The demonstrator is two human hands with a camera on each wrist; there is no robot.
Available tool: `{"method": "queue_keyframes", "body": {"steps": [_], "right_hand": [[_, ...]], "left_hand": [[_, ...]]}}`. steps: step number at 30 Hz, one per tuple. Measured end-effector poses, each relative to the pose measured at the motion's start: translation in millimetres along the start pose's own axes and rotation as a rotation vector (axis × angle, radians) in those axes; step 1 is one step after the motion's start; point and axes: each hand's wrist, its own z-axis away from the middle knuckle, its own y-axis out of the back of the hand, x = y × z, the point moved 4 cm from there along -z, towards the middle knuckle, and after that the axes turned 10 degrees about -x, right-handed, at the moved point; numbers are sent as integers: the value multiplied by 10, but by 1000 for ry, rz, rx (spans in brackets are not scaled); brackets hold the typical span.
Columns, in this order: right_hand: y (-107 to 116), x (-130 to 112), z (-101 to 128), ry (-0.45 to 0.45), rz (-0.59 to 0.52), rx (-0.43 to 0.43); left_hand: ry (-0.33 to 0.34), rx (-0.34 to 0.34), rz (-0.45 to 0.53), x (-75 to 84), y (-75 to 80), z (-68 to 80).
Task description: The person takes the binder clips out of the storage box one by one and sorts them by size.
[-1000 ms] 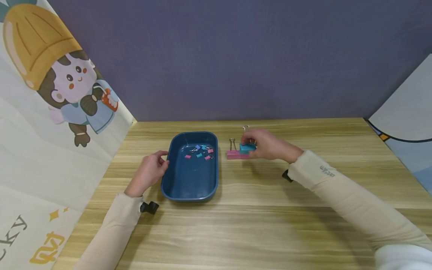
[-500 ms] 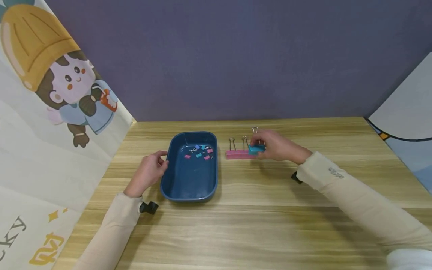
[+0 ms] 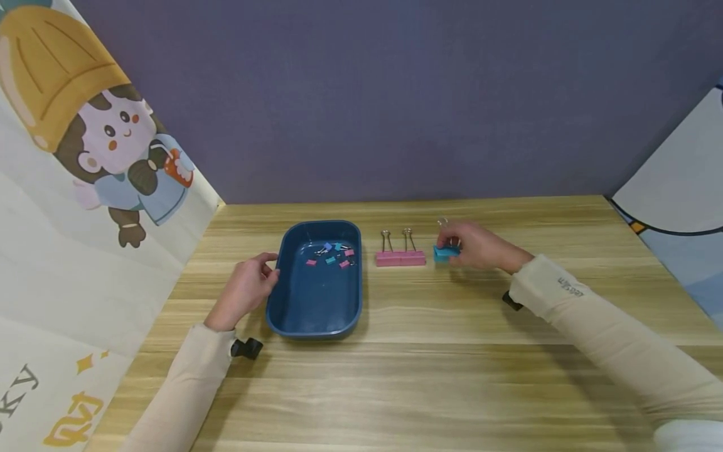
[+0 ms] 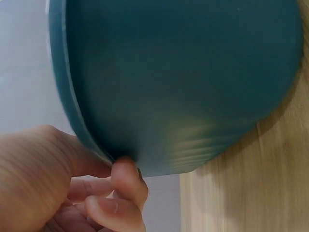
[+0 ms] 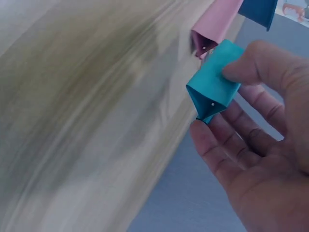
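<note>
My right hand (image 3: 474, 245) pinches a teal binder clip (image 3: 445, 252) just right of two pink binder clips (image 3: 400, 257) standing side by side on the wooden table (image 3: 429, 351). In the right wrist view the thumb and fingers (image 5: 241, 140) hold the teal clip (image 5: 212, 87), with a pink clip (image 5: 215, 24) behind it. My left hand (image 3: 245, 289) holds the left rim of a dark blue tray (image 3: 282, 301); in the left wrist view its thumb and fingers (image 4: 125, 179) grip the tray's rim (image 4: 72, 111). Several small coloured clips (image 3: 333, 254) lie inside the tray at its far end.
A purple wall (image 3: 395, 94) backs the table. A cartoon-printed panel (image 3: 85, 188) closes the left side and a pale panel (image 3: 678, 188) the right. Bare wood stretches across the near half of the table.
My right hand has carried the teal clip rightwards, off the pink clips, uncovering the second pink clip. My left hand stays on the tray.
</note>
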Motion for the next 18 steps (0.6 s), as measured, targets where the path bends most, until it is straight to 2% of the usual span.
{"method": "queue_keyframes", "body": {"steps": [8,18], "right_hand": [[-105,111,-47,-44,-27,-19],[-181,154,-140,-90,-66,-88]], "left_hand": [[6,-9,2,-12,2,-7],[21,-14,-4,-11,-2,-10]]}}
